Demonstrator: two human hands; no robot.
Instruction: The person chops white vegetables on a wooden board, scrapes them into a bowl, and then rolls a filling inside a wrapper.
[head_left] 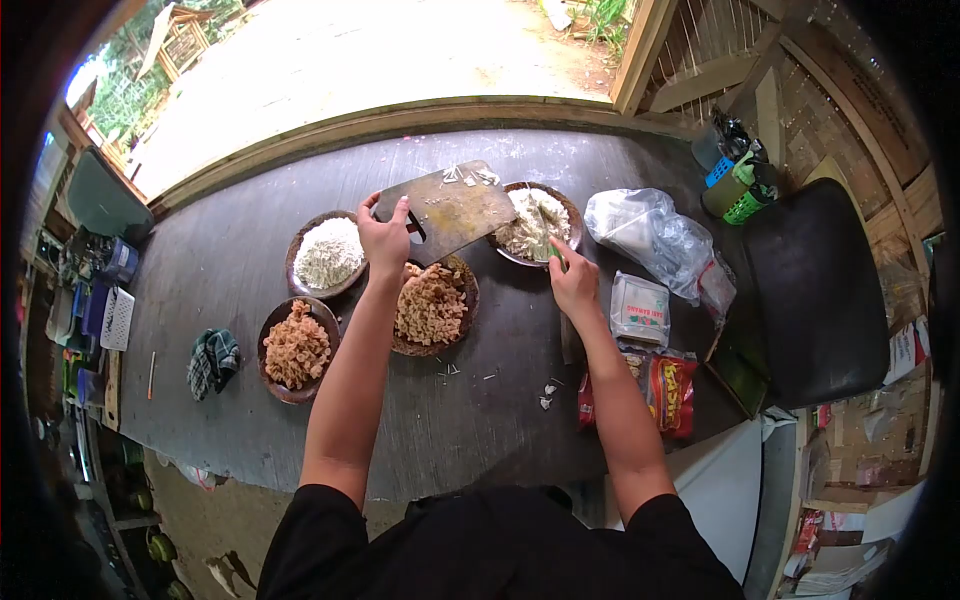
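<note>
One broad table (250, 250) of dark, scored planks carries everything. Largest on it is the cutting board (455, 205), a worn brown slab with a slot handle. The left hand (385, 238) tips it up, fingers curled over its near-left corner, so that its right end hangs over the back bowl (578, 222). At that tilt I'd judge the last pale shreds could slide past the rim, or the board slip from so slight a grip.

Four round, dark, shallow bowls come next. The back bowl is heaped with whitish chopped stuff and the left bowl (292, 262) with fine white shreds. The middle bowl (472, 290) and the near bowl (290, 393) hold knobbly brown fried pieces.

The right hand (573, 282) is closed on a thin tool (541, 232), seemingly a green-gripped knife, reaching into the back bowl; a hurried scrape might scatter food. Tiny pale scraps (545, 395) lie loose.
</note>
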